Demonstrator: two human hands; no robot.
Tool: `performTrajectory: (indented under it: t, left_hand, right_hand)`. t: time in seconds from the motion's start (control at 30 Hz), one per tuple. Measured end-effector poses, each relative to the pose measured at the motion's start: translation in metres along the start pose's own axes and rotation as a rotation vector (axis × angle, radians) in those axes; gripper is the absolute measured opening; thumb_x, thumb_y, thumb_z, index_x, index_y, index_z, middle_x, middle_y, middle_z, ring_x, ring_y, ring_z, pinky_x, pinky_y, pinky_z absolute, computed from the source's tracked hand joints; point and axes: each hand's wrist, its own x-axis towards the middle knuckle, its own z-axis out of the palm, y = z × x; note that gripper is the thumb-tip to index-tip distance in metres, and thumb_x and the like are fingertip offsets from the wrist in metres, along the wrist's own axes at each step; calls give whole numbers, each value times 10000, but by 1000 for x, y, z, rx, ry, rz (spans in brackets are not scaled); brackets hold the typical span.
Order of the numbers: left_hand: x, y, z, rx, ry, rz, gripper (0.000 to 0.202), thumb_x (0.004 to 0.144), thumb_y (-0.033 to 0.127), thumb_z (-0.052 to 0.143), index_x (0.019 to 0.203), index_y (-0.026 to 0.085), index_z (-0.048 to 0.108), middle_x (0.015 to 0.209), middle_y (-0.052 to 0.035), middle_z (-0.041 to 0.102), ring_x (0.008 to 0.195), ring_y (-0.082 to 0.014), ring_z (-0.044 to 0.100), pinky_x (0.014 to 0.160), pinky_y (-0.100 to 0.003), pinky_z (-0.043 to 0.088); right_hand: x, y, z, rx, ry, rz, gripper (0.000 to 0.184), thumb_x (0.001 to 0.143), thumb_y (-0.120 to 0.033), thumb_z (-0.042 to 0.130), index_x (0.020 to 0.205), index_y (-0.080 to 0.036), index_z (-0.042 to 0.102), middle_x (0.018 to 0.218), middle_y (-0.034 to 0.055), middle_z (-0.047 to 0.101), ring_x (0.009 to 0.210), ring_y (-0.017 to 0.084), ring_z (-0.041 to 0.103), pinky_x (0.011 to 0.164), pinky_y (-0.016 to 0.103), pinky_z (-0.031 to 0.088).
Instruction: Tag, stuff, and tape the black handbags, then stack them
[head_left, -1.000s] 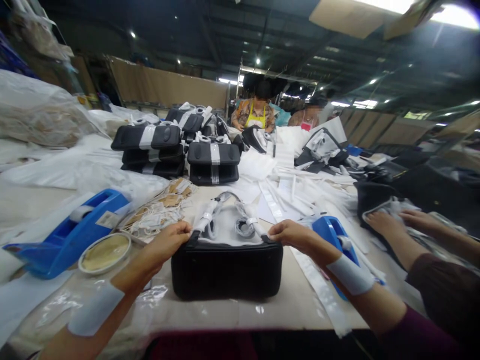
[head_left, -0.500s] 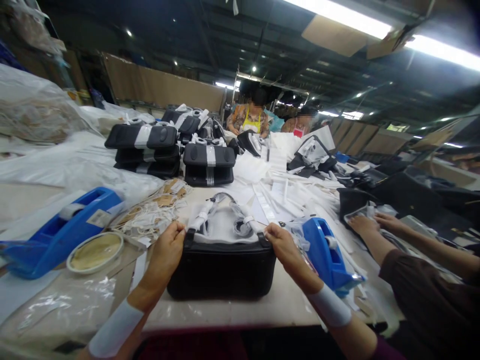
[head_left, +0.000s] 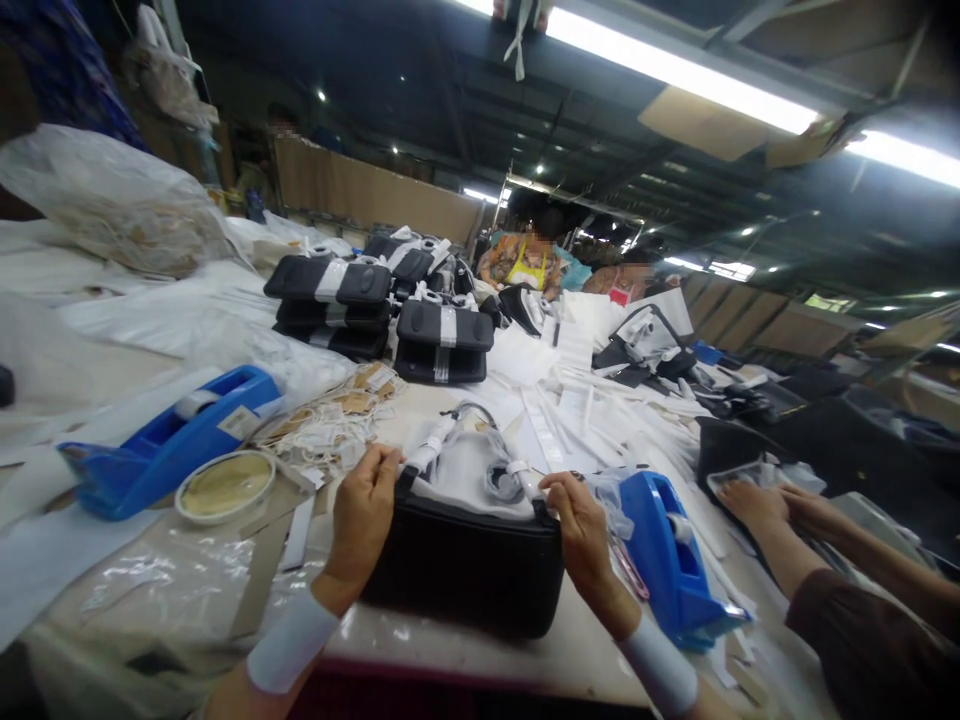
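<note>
A black handbag stands upright on the table in front of me, its top packed with white padding. Its handle is partly wrapped in white and arches over the padding. My left hand pinches the bag's upper left corner, by the strap tab. At the upper right corner, my right hand is closed on the edge in the same way. The fingertips of both hands are partly hidden behind the rim.
Blue tape dispensers stand left and right. A round tub and stringed tags lie left. Taped black bags are stacked behind, beside white paper strips. A co-worker's hands work at right; people sit across.
My view has turned a little left, so most things sit farther right in it. The bag tilts slightly more in view. Both hands keep their hold on its corners.
</note>
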Motion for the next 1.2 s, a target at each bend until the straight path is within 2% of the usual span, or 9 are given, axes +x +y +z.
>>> performTrajectory:
  t: [0.1,0.2,0.3,0.4,0.53,0.67,0.8,0.97,1.2]
  left_hand:
    - [-1,-3,2,-14,-3,18,325,915,460,420,722,220,525,653,29,537,653,-161,506,675,-258,365]
    - [-2,-4,3,-38,9,15,329,922,464,427,713,220,498,645,38,515,642,-151,487,657,-255,355]
    - [-1,-6,0,-112,3,5,345,912,468,458,677,216,466,605,48,456,599,-137,443,621,-252,349]
    - [2,-20,-12,-358,-73,-91,337,887,486,491,705,203,518,665,29,521,641,-137,495,641,-244,408]
    - [1,-50,-33,-594,-91,-251,296,813,459,574,736,174,595,796,-25,628,798,-173,598,794,-287,481]
    - [-12,-68,-34,-696,-411,-426,283,677,415,716,686,137,665,662,-28,634,624,-154,563,622,-265,455]
    - [-19,-73,-21,-927,-633,-560,292,637,352,786,810,130,710,646,-18,643,564,-123,540,561,-231,405]
    - [-19,-78,-14,-1076,-684,-553,356,646,290,799,965,156,714,763,-31,692,587,-117,560,586,-227,419]
    - [-17,-74,-15,-1082,-728,-564,455,688,306,778,1103,151,679,881,-55,721,694,-162,620,626,-238,453]
  right_hand:
    - [6,-19,-5,-275,-43,-237,338,976,-349,374,856,-209,657,883,85,610,916,255,514,869,410,370]
    - [9,-51,4,-272,-245,-362,328,950,-392,471,1182,-201,603,1133,119,616,1053,269,540,902,398,411]
    - [7,-83,23,-304,-475,-368,626,826,-488,657,1340,-173,488,1051,122,665,955,288,607,803,384,460]
    - [3,-100,38,-368,-538,-416,443,799,-422,708,1182,-222,608,952,82,676,890,281,615,760,370,454]
    - [0,-95,45,-351,-514,-428,292,857,-373,648,1119,-245,637,942,65,647,869,252,605,743,355,457]
    - [-2,-84,49,-316,-495,-451,284,871,-362,625,1135,-258,638,1010,66,623,921,247,605,778,368,473]
    - [-2,-80,52,-287,-501,-472,284,892,-360,593,1152,-254,638,997,65,613,921,229,609,772,353,487]
    - [0,-79,53,-282,-509,-493,277,902,-361,584,1149,-250,639,985,62,612,903,219,613,769,348,490]
    - [2,-80,56,-271,-493,-525,271,886,-326,608,1138,-234,646,976,70,610,877,223,604,758,353,491]
